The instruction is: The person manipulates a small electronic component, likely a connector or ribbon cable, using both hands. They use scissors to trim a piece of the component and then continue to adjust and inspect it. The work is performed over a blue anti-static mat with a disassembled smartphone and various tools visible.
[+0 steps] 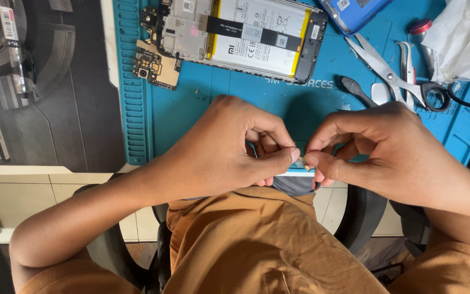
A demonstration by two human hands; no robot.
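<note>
Hands (229, 147), two, pinching one part (304, 161).

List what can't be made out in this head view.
- Tiny part pinched between the left hand and right hand: too small to identify.
- Flat piece under the hands: mostly hidden by fingers.
- Blue phone cover: cut off by the top edge.
- Tool tips near the scissors: hidden under white tissue.

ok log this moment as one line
left hand: pinching tiny part | right hand: pinching same part | opened phone on blue mat | scissors right
</note>
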